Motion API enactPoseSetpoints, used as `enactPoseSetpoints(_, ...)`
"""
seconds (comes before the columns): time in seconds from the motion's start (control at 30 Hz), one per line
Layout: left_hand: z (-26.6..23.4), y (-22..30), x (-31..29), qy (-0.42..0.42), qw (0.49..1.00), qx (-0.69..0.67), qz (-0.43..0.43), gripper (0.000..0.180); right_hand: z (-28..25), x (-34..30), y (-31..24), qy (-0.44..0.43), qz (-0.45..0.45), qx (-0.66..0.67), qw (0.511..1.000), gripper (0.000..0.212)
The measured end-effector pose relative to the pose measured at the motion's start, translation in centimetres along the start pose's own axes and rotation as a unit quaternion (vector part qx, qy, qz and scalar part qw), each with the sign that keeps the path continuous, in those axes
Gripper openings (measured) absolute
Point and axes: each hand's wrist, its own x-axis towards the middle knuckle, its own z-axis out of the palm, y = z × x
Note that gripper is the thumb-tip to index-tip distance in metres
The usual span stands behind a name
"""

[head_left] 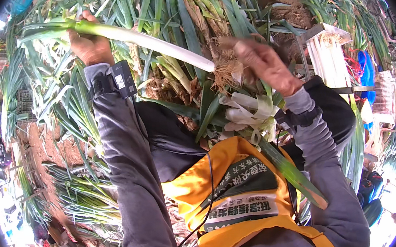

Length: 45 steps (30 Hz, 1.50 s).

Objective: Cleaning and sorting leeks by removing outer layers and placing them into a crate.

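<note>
My left hand (90, 44) is closed round the green upper part of a long green onion (158, 45). Its white stalk slants down to the right and ends in a tuft of brown roots (225, 74). Just right of those roots is my right hand (266, 63), fingers stretched out and partly smeared by motion, with nothing plainly held. Pale strips of peeled skin (245, 111) hang below it, over my lap. A loose green leaf (290, 174) lies across my yellow apron (229, 166).
Piles of unpeeled green onions (162, 11) cover the ground ahead and to the left. Right of my knee stands a metal rack (326, 30) with peeled white stalks (329, 61) in it. Beyond are a blue item (367, 77) and a crate (384, 99). Bare soil (48, 144) shows at left.
</note>
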Motion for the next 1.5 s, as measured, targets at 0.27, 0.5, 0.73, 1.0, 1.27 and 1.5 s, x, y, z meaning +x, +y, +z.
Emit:
enactPoseSetpoints(0.27, -0.8, -2.8, -0.2, 0.118, 0.992, 0.015, -0.046, 0.029, 1.8, -1.9, 6.0, -0.046, 0.065, 0.047, 0.996, 0.038)
enactPoseSetpoints(0.5, -3.6, -2.2, 1.0, 0.135, 0.986, 0.09, -0.045, 0.024, 4.3, -5.7, 5.7, -0.097, 0.201, 0.136, 0.965, 0.029)
enactPoseSetpoints(0.73, -9.0, -4.0, 1.1, 0.125, 0.934, 0.333, -0.032, 0.025, 3.4, -10.8, 2.5, -0.019, -0.132, -0.306, 0.943, 0.025)
enactPoseSetpoints(1.0, -5.1, -1.7, 1.4, 0.228, 0.946, 0.206, 0.099, 0.025, -1.4, -16.5, -1.6, 0.045, 0.005, 0.111, 0.993, 0.023)
enactPoseSetpoints(1.27, 4.5, -8.4, -4.3, 0.045, 0.987, 0.148, -0.042, 0.016, 2.3, -4.6, 2.8, -0.022, -0.209, -0.411, 0.887, 0.028)
enactPoseSetpoints(1.5, 6.9, -10.3, -7.6, -0.048, 0.98, 0.147, -0.128, 0.011, 3.1, 6.6, 1.1, 0.104, -0.174, -0.252, 0.946, 0.03)
